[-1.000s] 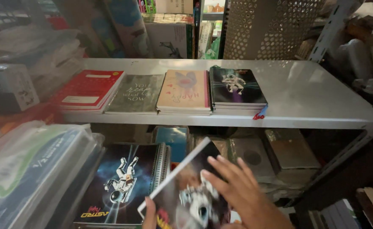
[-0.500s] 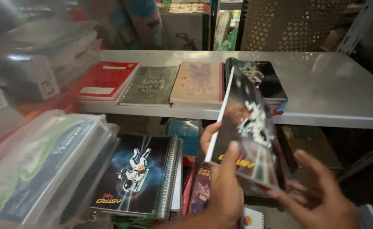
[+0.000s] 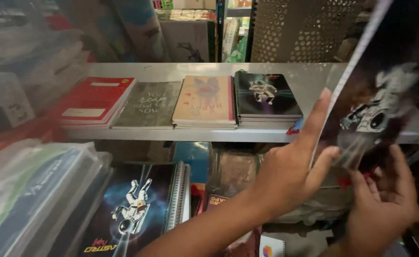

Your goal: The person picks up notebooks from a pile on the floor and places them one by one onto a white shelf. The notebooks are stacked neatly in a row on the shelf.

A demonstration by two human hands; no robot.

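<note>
A dark notebook with an astronaut cover (image 3: 385,90) is raised at the right, upright and tilted, filling the upper right of the view. My left hand (image 3: 290,173) grips its left edge, index finger along the edge and thumb on the cover. From below, my right hand (image 3: 383,207) holds its bottom edge with spread fingers. A similar spiral-bound astronaut notebook (image 3: 135,209) lies on the lower shelf, left of my left forearm.
A grey shelf (image 3: 314,81) carries stacks of red notebooks (image 3: 95,100), grey-green ones (image 3: 147,104), beige ones (image 3: 204,100) and dark astronaut ones (image 3: 265,95). Plastic-wrapped packs (image 3: 28,190) sit at lower left. A perforated metal panel (image 3: 304,28) stands behind.
The astronaut notebook has gone from low over the lower shelf up and to the right. Both hands rose with it, and it now stands more upright.
</note>
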